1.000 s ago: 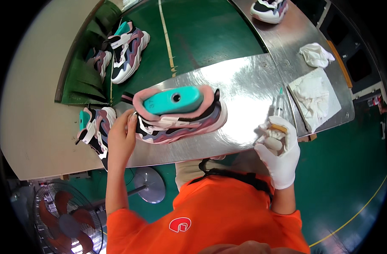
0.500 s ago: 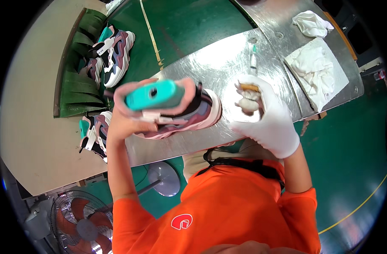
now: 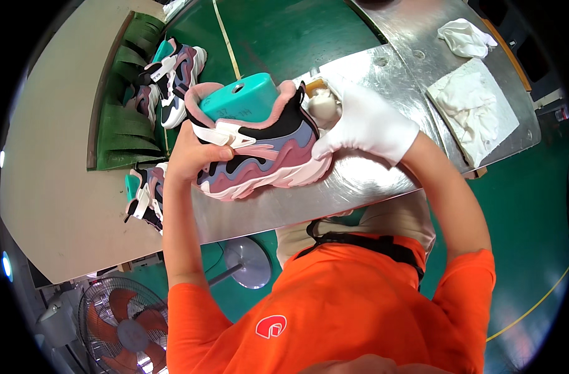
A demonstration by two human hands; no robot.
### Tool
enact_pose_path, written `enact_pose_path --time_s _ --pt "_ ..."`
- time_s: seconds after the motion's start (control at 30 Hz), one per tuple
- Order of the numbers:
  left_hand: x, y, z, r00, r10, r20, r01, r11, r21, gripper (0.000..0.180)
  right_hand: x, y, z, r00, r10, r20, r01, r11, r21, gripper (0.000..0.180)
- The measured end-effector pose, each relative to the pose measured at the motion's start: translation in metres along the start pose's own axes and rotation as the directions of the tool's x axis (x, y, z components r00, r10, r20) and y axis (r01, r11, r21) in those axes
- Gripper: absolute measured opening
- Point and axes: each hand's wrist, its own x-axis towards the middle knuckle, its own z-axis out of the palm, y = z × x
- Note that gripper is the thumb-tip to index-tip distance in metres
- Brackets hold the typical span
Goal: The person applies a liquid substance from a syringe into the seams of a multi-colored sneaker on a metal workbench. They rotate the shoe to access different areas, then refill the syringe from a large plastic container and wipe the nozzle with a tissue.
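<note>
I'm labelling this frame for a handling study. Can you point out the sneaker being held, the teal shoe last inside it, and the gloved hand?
sneaker point(image 3: 266, 156): head view, on its purple and pink side panel.
teal shoe last point(image 3: 241, 103): head view, on its exposed top.
right hand point(image 3: 365, 124): head view, on the back of the white glove.

No packages, signs or screens in view. Only label-like marks: small white rounded logo point(image 3: 271, 326) on chest of orange shirt point(image 3: 334, 305), low centre; faint dark print point(image 3: 238, 114), too small to make out, on side of teal last point(image 3: 241, 98) inside held shoe point(image 3: 259, 149).
</note>
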Motion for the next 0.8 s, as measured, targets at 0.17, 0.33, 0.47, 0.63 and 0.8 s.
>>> enact_pose_path --time_s 0.17,0.33,0.47,0.63,0.8 --pt "-0.004 -0.003 0.001 0.999 0.036 -0.016 -0.036 0.999 0.032 0.057 -0.004 -0.014 -0.002 0.961 0.278 0.0 -0.248 0.859 0.449 0.06" --pt "-0.018 0.001 0.009 0.998 0.027 -0.054 -0.027 1.0 0.004 0.044 -0.023 -0.027 -0.013 0.94 0.104 -0.326 -0.068 0.991 0.118 0.056" --pt "-0.028 0.018 0.027 0.983 -0.047 -0.177 0.052 0.998 0.025 0.042 -0.052 -0.028 -0.005 0.872 0.123 -0.475 -0.01 0.972 0.233 0.066" --pt "-0.019 0.016 0.025 0.98 -0.098 -0.171 0.097 0.995 -0.011 0.048 -0.077 -0.018 0.003 0.819 0.126 -0.559 -0.032 0.984 0.174 0.068" --pt "-0.021 0.004 0.026 0.954 -0.224 -0.198 0.184 0.962 -0.202 0.051 -0.074 -0.023 0.024 0.829 0.136 -0.542 -0.02 0.977 0.214 0.071"
